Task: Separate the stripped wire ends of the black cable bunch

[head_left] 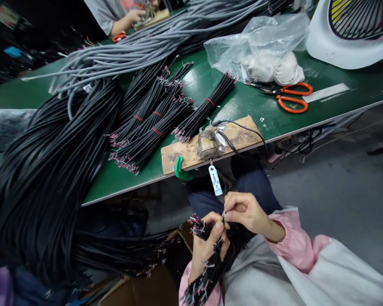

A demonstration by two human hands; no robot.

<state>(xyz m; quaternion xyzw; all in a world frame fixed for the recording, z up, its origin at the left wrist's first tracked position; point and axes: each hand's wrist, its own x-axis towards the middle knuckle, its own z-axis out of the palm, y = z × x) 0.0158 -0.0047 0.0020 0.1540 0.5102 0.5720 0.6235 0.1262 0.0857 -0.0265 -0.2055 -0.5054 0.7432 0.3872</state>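
Observation:
Over my lap, my left hand [210, 246] is closed around black cables [214, 270] whose stripped ends show red and white wires. More of these cables lie across my left forearm. My right hand [245, 211] meets it, thumb and forefinger pinched on a tiny pale wire end at my left fingertips. Just above the hands, a light-blue tag [215, 180] hangs at the table edge from a tape-wrapped device [208, 144]. That device sits on a wooden board [181, 154].
The green table [332, 110] holds tied bundles of short black cables [159, 123], long grey cables [153, 42], orange-handled scissors [293, 97], a plastic bag [258, 40] and a white fan [325, 38]. Long black cables [54, 170] drape off its left side. Across the table, a co-worker's hand [134, 17] shows.

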